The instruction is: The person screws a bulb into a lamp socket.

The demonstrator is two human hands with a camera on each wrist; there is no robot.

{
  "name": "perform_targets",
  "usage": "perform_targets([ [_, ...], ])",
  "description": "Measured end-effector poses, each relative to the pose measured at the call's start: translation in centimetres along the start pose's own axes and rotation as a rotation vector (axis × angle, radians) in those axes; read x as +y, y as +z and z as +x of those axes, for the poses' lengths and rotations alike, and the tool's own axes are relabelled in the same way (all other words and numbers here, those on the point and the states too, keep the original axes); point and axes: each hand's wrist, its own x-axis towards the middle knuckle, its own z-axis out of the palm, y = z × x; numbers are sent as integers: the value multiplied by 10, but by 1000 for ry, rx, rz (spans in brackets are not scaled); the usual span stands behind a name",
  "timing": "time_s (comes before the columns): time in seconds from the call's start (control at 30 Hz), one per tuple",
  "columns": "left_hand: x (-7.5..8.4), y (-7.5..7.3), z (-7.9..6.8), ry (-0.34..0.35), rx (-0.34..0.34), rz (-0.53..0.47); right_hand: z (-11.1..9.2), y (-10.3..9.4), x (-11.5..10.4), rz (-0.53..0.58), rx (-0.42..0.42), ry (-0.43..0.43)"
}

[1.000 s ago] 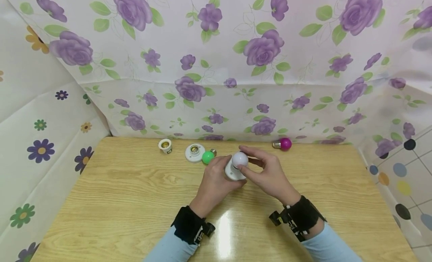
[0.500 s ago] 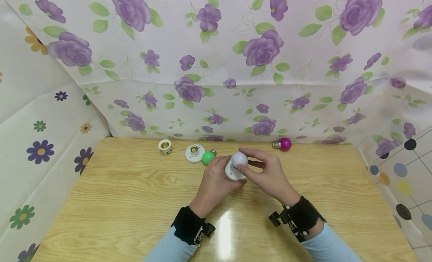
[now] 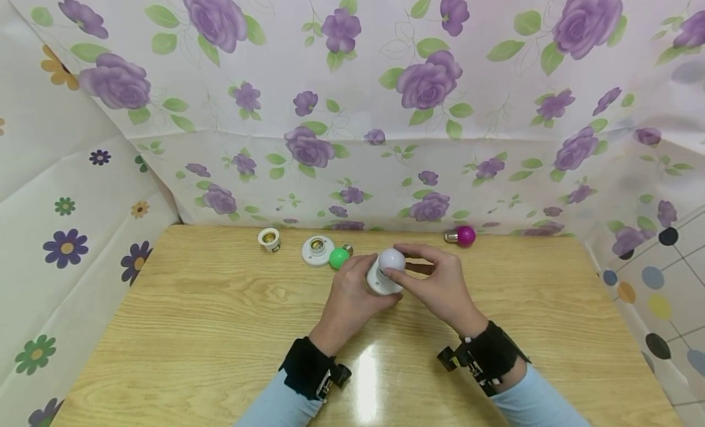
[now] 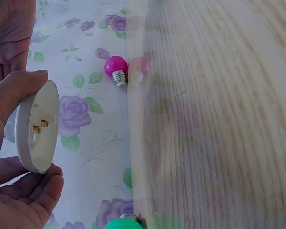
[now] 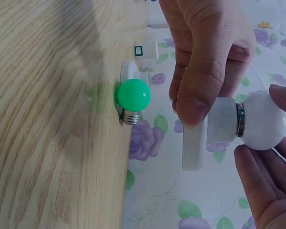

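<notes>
Light-blue sleeves (image 3: pixel 281 402) enter along the bottom edge of the head view, over a wood-grain tabletop (image 3: pixel 220 341), with black wrist straps (image 3: pixel 308 367) just above them. Near the centre of the frame, the left hand (image 3: pixel 355 292) grips a white lamp holder (image 3: pixel 380 282) by its round base, thumb and fingers clamped on opposite sides. Brass screws (image 4: pixel 40 126) show on the underside at the left of the left wrist view. The right hand (image 3: pixel 440 286) pinches a white bulb (image 3: pixel 391 262) between thumb and fingers. The bulb sits at the holder's mouth, a strip of silver screw cap (image 5: pixel 240 120) visible between them in the right wrist view.

Just beyond the left hand lies a green bulb (image 3: pixel 339 257), its cap toward the upper right. Beside it, a second round lamp holder (image 3: pixel 307 251) faces up; whether they touch is unclear. Further left stands a small white socket (image 3: pixel 272 246). Right of centre, near the far table edge, a magenta bulb (image 3: pixel 466 235) lies sideways, cap leftward. Purple-rose cloth (image 3: pixel 311 147) fills the upper frame behind.
</notes>
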Motion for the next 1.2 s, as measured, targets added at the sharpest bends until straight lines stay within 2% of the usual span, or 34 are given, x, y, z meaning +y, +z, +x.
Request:
perform_targets([
  [0.3,1,0,0,-8,-5,-9,4,-3,-31,-4,-18,-18],
  [0.5,-1,1,0,9,2,-10,5,-5,-33,15,-117,-26],
  [0.67,-2,1,0,16,8,-20,4,-5,-32,23,-161,-42],
  [0.93,-1,1,0,8,6,-18,4,-4,-33,15,-163,-52],
  [1.2,-1,1,-1,4,7,-15,4,-3,-34,21,-121,-42],
])
